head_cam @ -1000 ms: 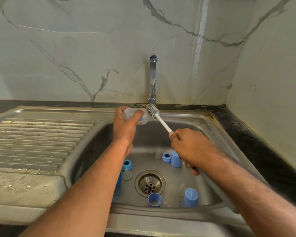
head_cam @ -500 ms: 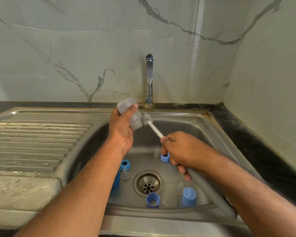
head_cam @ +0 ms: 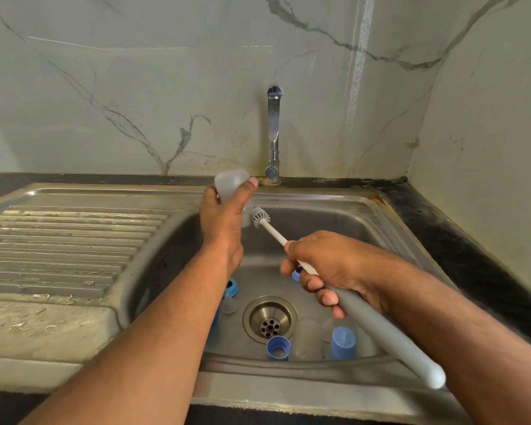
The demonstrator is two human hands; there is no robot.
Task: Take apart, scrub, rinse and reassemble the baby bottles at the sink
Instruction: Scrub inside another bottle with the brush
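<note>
Two bare hands scrub a clear baby bottle with a long brush above a steel sink.

The left hand (head_cam: 224, 219) has its fingers wrapped round the clear bottle (head_cam: 231, 183), held tilted over the basin with its base pointing up and away. The right hand (head_cam: 325, 271) grips the grey handle of the brush (head_cam: 380, 326); its bristle head (head_cam: 259, 217) sits right at the bottle's mouth. Below, on the floor of the sink (head_cam: 350, 210), blue rings and caps (head_cam: 343, 343) lie around the drain (head_cam: 269, 319). The tap (head_cam: 273, 130) stands behind.
</note>
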